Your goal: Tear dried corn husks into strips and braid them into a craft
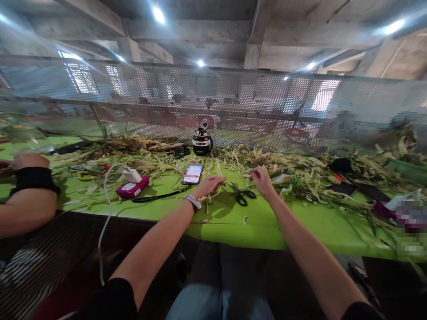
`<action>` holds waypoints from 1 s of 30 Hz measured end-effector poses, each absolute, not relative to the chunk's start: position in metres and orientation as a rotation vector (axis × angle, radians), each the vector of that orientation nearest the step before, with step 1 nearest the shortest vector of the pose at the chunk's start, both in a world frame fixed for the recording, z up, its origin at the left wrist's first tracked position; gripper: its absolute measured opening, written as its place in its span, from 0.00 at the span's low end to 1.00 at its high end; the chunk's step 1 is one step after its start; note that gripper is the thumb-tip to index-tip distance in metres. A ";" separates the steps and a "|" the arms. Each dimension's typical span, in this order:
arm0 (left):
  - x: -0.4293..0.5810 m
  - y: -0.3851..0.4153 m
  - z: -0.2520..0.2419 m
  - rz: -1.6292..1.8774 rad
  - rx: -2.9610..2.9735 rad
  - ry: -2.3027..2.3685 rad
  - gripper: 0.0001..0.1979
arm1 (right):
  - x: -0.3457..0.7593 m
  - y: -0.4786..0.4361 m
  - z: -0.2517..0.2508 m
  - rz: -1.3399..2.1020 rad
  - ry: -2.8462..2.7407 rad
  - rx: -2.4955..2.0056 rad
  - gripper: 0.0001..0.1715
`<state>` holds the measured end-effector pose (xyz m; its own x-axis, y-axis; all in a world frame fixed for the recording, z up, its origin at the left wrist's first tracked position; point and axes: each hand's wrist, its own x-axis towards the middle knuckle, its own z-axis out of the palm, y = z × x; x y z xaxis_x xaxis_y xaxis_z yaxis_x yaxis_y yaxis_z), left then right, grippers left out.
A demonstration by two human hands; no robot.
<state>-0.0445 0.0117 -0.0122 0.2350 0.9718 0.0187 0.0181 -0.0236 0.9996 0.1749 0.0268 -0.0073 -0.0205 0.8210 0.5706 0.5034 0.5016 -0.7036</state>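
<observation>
Head view: a green tabletop runs the width of the scene, with a mesh screen behind it and a long litter of husks along its far side. A co-worker's arm rests at the left edge, well apart. The left hand lies loosely closed over a small bunch of husk strips on the tabletop just in front of the person. The right hand is near it with its fingers drawn together as if pinching, though I cannot tell whether a strip is between them. The work would go best with the bunch pinned flat under the left hand and one strip drawn off at a time, kept clear of the loose litter. Scissors lie between the hands and could snag a strip. A jar stands behind, and a phone and a power bank lie to the left.
</observation>
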 end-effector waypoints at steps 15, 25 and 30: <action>-0.040 0.010 -0.016 1.061 1.139 0.852 0.20 | 0.162 0.017 -0.004 -0.019 -1.665 -1.163 0.14; -0.038 0.008 -0.007 1.085 0.799 0.656 0.15 | 0.121 -0.016 -0.008 -0.073 -2.273 -1.213 0.12; -0.043 0.007 0.000 1.035 0.679 0.582 0.13 | 0.126 -0.009 -0.008 0.022 -2.081 -1.305 0.17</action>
